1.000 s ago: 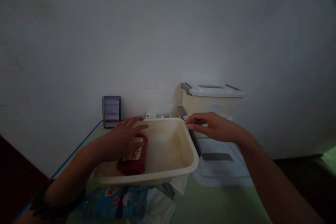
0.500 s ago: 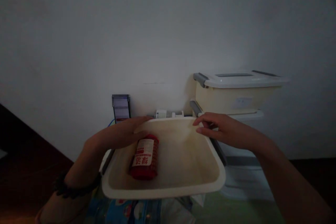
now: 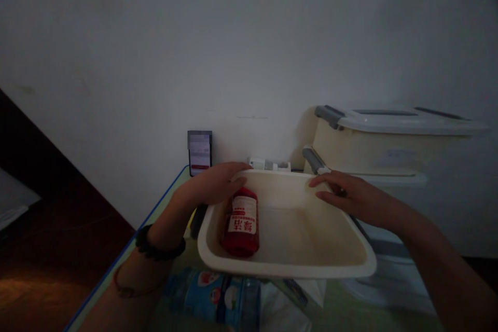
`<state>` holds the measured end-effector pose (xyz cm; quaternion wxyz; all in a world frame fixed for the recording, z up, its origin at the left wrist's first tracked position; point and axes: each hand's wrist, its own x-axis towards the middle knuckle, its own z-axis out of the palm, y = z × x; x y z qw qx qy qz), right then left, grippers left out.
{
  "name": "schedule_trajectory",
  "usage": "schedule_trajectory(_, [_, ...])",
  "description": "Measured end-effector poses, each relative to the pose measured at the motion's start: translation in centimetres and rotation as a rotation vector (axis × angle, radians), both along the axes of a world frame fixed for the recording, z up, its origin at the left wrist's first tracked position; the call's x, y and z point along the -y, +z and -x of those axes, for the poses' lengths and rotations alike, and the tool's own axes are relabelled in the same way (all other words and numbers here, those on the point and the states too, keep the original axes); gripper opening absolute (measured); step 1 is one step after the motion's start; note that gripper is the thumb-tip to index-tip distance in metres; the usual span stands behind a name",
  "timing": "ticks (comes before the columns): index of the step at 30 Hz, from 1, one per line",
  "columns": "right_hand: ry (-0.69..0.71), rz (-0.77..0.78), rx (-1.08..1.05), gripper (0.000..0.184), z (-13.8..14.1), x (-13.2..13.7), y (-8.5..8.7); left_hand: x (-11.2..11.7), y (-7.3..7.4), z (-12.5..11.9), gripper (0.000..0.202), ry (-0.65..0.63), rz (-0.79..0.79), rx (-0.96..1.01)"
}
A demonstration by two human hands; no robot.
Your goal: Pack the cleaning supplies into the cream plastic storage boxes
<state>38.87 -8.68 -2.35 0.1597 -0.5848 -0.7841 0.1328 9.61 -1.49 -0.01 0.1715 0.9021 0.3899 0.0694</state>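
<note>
Head view, lower middle of the frame: why are your hands way out at the tub's (image 3: 288, 271) far corners?

Balance, I'd guess. My left hand (image 3: 218, 181) drapes over the far-left corner, my right hand (image 3: 346, 194) arches over the far-right one. Can't tell if either's really closed on it, too dim.

And the red bottle (image 3: 241, 223)?

Lying inside the tub, just left of frame centre, label up. The sides probably stop it rolling. The blue-labelled bottle (image 3: 213, 295) lies outside, bottom of frame.
</note>
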Motion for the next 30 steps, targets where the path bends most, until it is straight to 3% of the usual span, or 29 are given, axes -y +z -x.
schedule_trajectory(5, [-0.151,0.003,-0.063,0.055,0.0,0.0,-0.6,-0.2,-0.1,0.2,0.045,0.013,0.008,-0.006])
schedule_trajectory(10, [-0.081,0.155,-0.046,0.045,0.5,0.2,0.1,-0.6,-0.3,0.2,0.043,0.000,0.022,-0.005])
schedule_trajectory(21, [-0.232,0.008,0.112,0.041,1.7,1.2,1.2,-1.1,-0.4,0.5,0.045,-0.025,0.013,-0.023])
schedule_trajectory(27, [-0.062,-0.355,0.154,0.035,4.0,3.8,2.9,-1.8,-0.7,0.7,0.048,0.030,-0.011,-0.109])
schedule_trajectory(30, [0.088,-0.324,0.066,0.031,5.3,5.2,3.5,-2.2,-0.5,0.9,0.045,0.017,-0.022,-0.076])
